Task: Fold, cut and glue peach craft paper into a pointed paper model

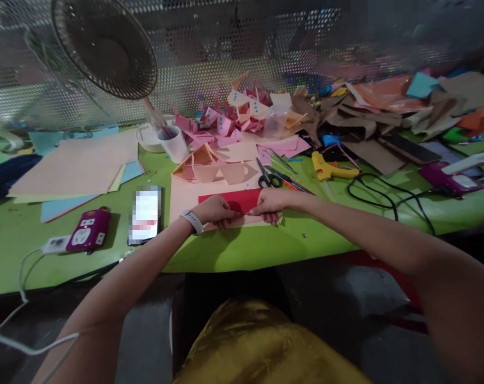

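A strip of red paper (242, 198) lies over a peach sheet (181, 198) near the table's front edge. My left hand (217, 211) pinches the red paper along its near edge, left of centre. Close beside it, my right hand (271, 204) grips the same edge farther right, thumb on top and fingers curled beneath. Just beyond the paper lie scissors (269, 178) with black handles. A folded peach paper piece with cut-outs (220, 172) stands on the peach sheet behind my hands.
A phone (145, 216) and a purple power strip (89, 230) lie to the left. Stacked paper sheets (69, 165), a white mug (173, 145) and a fan (105, 48) are farther back. On the right are a yellow glue gun (332, 168), its black cable and brown paper scraps (348, 122).
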Available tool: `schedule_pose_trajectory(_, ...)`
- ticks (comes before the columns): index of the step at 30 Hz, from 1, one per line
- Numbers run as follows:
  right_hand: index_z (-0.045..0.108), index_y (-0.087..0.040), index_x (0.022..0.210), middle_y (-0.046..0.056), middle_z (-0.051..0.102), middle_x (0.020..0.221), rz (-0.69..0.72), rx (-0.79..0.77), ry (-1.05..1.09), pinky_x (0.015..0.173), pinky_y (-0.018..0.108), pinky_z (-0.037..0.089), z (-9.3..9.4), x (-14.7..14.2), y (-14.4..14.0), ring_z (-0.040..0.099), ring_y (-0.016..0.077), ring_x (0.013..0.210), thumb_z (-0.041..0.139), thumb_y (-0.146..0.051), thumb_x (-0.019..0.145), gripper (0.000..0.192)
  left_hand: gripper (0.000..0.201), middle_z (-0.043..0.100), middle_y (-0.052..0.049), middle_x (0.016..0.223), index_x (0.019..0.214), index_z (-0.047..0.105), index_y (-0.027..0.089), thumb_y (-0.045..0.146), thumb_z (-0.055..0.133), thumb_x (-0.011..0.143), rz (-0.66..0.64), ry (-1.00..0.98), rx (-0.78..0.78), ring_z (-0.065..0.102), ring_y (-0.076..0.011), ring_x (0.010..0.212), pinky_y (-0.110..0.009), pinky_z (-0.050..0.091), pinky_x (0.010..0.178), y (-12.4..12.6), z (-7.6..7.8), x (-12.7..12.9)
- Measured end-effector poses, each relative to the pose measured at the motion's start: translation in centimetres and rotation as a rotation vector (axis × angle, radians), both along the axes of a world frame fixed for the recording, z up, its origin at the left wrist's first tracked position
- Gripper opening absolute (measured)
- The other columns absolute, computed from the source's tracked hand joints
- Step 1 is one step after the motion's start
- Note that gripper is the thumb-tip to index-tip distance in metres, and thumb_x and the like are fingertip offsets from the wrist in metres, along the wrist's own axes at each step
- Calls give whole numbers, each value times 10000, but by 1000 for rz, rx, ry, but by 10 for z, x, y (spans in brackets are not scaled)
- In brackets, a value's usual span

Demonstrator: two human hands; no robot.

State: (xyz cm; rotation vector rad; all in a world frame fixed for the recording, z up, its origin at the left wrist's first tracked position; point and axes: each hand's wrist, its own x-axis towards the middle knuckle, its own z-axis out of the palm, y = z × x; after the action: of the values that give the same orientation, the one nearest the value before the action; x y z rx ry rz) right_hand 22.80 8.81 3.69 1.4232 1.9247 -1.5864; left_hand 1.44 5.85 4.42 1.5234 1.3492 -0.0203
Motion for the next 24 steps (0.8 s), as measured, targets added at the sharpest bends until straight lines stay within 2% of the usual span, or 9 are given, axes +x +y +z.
schedule_pose_trajectory(4,668,-99,641,57,644,488,-12,-5,-3,494,228,511,2,1,-1,636,137,479,704,-670,710,576,447,626,-30,470,522,622,148,527,742,728,-3,60,-2,565,-112,417,-237,430,479,1,1,-27)
schedule_pose_trajectory(8,650,-111,597,51,648,500,-16,11,1,485,235,504,1,2,-1,607,121,444,714,-647,716,553,487,608,-28,453,501,606,157,591,804,596,44,133,-76,533,-113,400,-246,405,460,1,6,-66)
schedule_pose_trajectory(11,641,-116,582,45,648,506,-21,17,-10,494,240,509,-1,1,-1,592,113,428,720,-642,712,548,460,637,-37,494,511,607,164,561,838,537,62,208,-81,564,-126,435,-241,401,468,2,16,-91)
schedule_pose_trajectory(14,630,-117,580,37,633,493,-16,16,-2,495,235,506,-1,1,-1,602,119,445,723,-653,700,557,446,656,-63,519,488,592,169,549,792,609,15,338,-3,597,-156,462,-262,437,492,1,30,-105)
schedule_pose_trajectory(17,619,-117,592,35,627,493,-5,32,7,484,226,494,3,1,-4,608,122,458,721,-655,701,558,433,663,-62,532,521,583,182,543,687,736,-11,418,185,626,-182,499,-286,470,535,-10,42,-101)
schedule_pose_trajectory(19,616,-119,608,35,639,515,1,53,7,491,226,495,7,0,-7,603,117,460,716,-616,735,522,392,709,-51,629,699,653,193,536,550,857,-7,467,509,671,-197,597,-301,495,609,-24,43,-87)
schedule_pose_trajectory(20,615,-122,614,32,645,527,7,66,13,494,224,495,9,-2,-8,600,112,461,708,-583,762,494,370,739,-58,728,822,675,199,519,504,892,-4,468,674,691,-212,666,-316,511,645,-32,39,-77)
schedule_pose_trajectory(22,608,-130,619,20,647,541,27,109,58,495,210,486,11,-8,-11,595,101,466,681,-508,817,433,376,748,-80,1053,1092,658,216,485,440,945,-42,358,908,704,-236,929,-349,537,803,-48,27,-56)
schedule_pose_trajectory(24,602,-140,626,4,643,550,62,165,153,507,196,478,11,-15,-13,596,91,483,662,-451,842,384,443,638,-106,1319,1264,601,204,455,367,985,-146,271,1055,604,-256,1200,-396,483,995,-59,8,-38)
